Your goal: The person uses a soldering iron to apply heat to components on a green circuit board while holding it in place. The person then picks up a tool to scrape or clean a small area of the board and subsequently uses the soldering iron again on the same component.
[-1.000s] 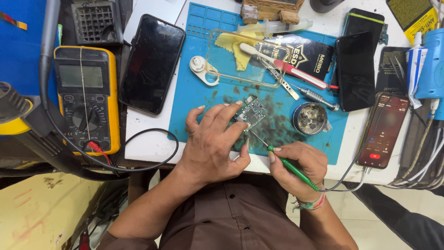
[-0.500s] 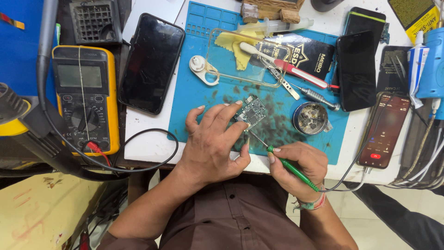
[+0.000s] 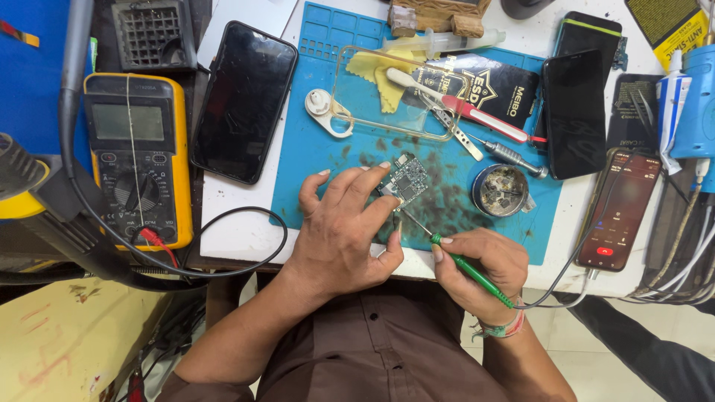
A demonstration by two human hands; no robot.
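Round tin [image 3: 503, 190] on the blue mat [image 3: 320, 171], right of the board [image 3: 406, 181]; holds a jumble of small metal bits, too fine to tell apart. Clear phone case [image 3: 395, 93] lying open side up at the mat's far end, with a yellow cloth [image 3: 372, 74] in it and a brush [image 3: 462, 108] laid across its rim.

Left hand [image 3: 339, 231] spread over the mat, fingertips pinning the board flat at its left edge. Right hand [image 3: 484, 272] closed around a green screwdriver [image 3: 465, 266], held like a pen, tip slanting up-left to the board's near corner.

Dark phone [image 3: 242, 100] left of the mat, yellow multimeter [image 3: 134, 160] further left, its black lead [image 3: 246, 231] looping along the table's near edge just beside the left wrist. Second dark phone [image 3: 573, 112] right of the tin, lit phone [image 3: 618, 212] near the right edge with a cable [image 3: 573, 257] passing the right wrist.

Board near the mat's front middle, bare mat only to its left. Table edge directly under both wrists.
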